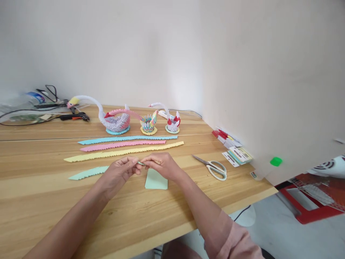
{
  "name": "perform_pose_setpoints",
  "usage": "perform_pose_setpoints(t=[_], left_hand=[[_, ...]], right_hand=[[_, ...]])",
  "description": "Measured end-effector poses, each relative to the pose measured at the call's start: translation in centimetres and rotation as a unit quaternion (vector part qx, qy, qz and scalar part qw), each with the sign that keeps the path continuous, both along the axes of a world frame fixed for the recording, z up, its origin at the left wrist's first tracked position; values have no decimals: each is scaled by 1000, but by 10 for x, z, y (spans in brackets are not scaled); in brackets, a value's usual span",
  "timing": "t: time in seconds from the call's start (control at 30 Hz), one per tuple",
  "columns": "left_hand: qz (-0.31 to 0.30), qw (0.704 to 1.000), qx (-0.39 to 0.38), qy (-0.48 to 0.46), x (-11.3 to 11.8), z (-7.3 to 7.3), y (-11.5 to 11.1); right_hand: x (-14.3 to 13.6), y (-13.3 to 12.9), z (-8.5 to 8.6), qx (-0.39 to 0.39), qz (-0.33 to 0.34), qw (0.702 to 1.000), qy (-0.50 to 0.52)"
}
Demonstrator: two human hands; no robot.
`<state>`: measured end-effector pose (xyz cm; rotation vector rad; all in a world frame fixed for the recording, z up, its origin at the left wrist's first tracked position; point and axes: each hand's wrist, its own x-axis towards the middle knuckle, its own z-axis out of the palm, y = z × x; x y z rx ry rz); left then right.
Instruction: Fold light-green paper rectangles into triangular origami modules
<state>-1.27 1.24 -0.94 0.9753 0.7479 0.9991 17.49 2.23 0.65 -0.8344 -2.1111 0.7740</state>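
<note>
My left hand (122, 173) and my right hand (161, 164) meet above the table's middle, both pinching a small folded piece of green paper (140, 163). Under my right hand lies a stack of light green square paper (156, 181). A green scalloped paper strip (87, 173) runs from the left to behind my left hand. Beyond the hands, yellow (124, 152), pink (122, 145) and blue (126, 139) scalloped strips lie roughly parallel. To the right, scissors (212, 167) rest with their blades slightly apart.
Three folded-paper swans (117, 122) (148, 124) (173, 124) stand near the back wall. Cables and a glue gun (74, 117) lie at the back left. Paper packs (238, 154) lean along the right partition (256, 90), near the table's right edge.
</note>
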Motion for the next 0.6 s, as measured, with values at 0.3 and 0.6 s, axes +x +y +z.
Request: perform_pose_setpoints(t=[0.3,0.6], left_hand=[[5,1000,0,-1,0,1,0],[3,1000,2,-3,1,1,-2]], right_hand=[[0,-1,1,4,-2,1000,6],[-1,-1,-4,134,-23,990,-32]])
